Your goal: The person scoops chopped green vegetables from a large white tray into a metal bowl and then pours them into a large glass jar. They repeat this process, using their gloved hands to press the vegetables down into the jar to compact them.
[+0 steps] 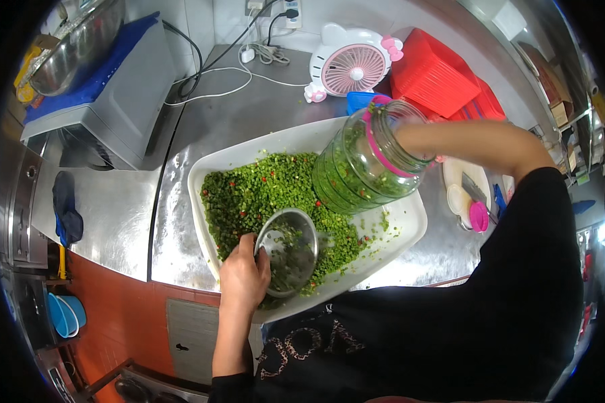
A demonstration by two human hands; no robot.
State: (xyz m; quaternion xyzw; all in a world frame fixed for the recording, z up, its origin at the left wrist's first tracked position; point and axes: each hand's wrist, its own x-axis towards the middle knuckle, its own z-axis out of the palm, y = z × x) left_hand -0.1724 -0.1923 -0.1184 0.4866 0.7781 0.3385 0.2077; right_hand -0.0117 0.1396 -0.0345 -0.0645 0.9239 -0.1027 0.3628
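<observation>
My left hand (244,274) grips the rim of a small stainless steel bowl (307,239). Bits of chopped greens cling inside the bowl, which is tilted over a white plastic tub (408,221). Finely cut green vegetable pieces with red chili bits (277,176) cover much of the tub's bottom. A large clear glass jar (390,186) leans over the tub's right part, its mouth toward the upper right and a pink band round its neck. Through that mouth reaches my right hand (367,150), blurred behind the glass; its fingers are unclear. Chopped greens are inside the jar.
Behind the tub stand a pink and white fan (355,70) and red plastic baskets (433,75). A knife (475,190) lies on a cutting board (454,174) at right, beside a pink lid (479,216). A grey appliance (131,95) and cables (212,95) occupy the left.
</observation>
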